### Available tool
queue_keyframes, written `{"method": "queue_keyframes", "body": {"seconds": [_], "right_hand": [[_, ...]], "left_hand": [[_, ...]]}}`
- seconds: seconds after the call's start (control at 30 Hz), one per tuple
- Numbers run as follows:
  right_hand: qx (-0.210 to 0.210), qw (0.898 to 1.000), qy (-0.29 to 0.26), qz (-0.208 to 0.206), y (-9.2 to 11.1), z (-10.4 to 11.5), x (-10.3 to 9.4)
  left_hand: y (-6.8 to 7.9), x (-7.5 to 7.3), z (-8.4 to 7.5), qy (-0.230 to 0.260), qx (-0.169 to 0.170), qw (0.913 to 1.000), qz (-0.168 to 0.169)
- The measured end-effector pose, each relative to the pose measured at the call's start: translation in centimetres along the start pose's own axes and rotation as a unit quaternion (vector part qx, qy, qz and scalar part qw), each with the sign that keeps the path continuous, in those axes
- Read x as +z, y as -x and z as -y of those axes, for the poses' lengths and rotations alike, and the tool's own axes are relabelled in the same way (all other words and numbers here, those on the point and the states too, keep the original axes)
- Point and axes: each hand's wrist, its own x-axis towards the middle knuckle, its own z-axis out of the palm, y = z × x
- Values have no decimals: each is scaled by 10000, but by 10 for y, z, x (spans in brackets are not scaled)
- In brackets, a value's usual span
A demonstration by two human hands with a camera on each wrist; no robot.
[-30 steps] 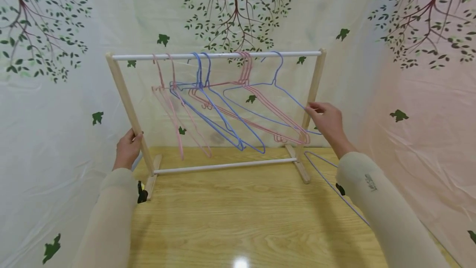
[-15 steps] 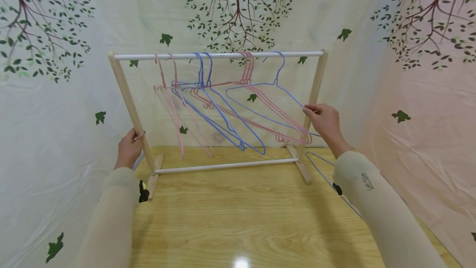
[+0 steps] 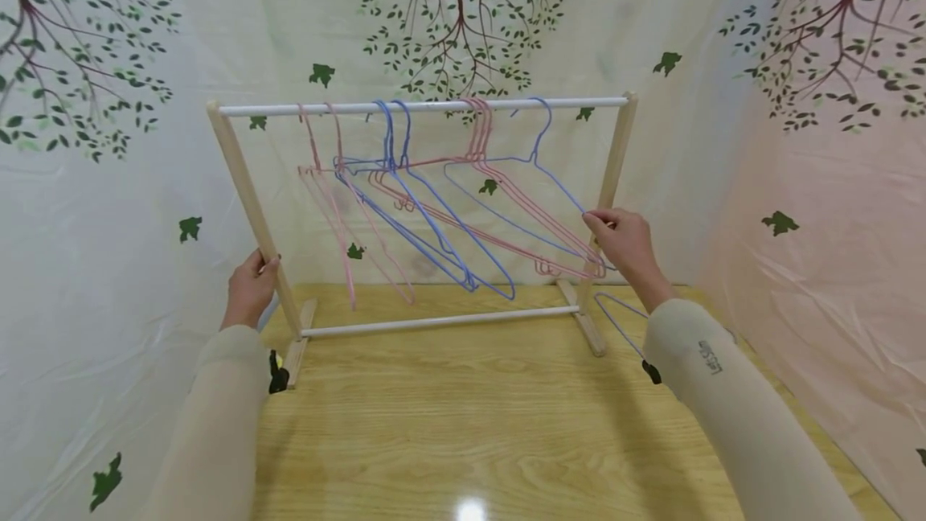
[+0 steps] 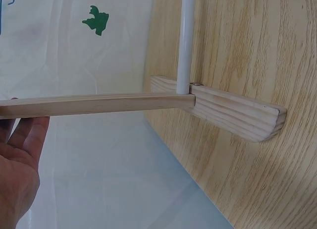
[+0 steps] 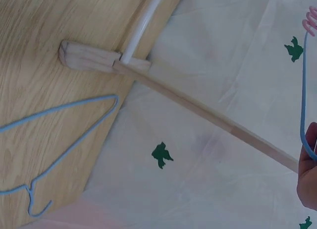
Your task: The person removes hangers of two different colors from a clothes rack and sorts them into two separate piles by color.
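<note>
My left hand (image 3: 251, 292) grips the left wooden post (image 3: 243, 187) of a small clothes rack partway up; the left wrist view shows fingers (image 4: 37, 135) against that post. With my right hand (image 3: 628, 246) I pinch the right shoulder of a blue hanger (image 3: 561, 186), whose hook sits over the white top rail (image 3: 434, 108). In the right wrist view the end of this hanger (image 5: 303, 90) bends in at my fingers. Left of it hang several pink hangers (image 3: 477, 131), then several blue hangers (image 3: 390, 135), and two pink hangers (image 3: 338, 135) at the far left.
Another blue hanger (image 5: 59, 108) lies on the wooden table (image 3: 448, 408), right of the rack. The rack's right post (image 3: 616, 153) stands close behind my right hand. A white lower bar (image 3: 441, 321) joins its feet. A leaf-printed sheet (image 3: 709, 183) closes off the back and sides.
My right hand has moved slightly left and down, swinging the held blue hanger's right end left toward the pink ones. The left hand stays on the post.
</note>
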Motion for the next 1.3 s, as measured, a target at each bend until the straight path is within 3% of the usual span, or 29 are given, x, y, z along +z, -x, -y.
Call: {"method": "queue_keyframes", "body": {"seconds": [0.43, 0.67, 0.83, 1.3], "right_hand": [[195, 9926, -870, -829, 6, -1, 6], [98, 9810, -1348, -1395, 7, 0, 7], [124, 9734, -1656, -1575, 11, 2, 2], [302, 9503, -2403, -1958, 29, -2, -20]], "left_hand": [[-1, 0, 2, -198, 149, 9997, 12], [2, -1, -1, -115, 112, 9999, -10], [1, 0, 0, -65, 20, 10000, -52], [1, 5, 2, 976, -314, 9947, -49]]}}
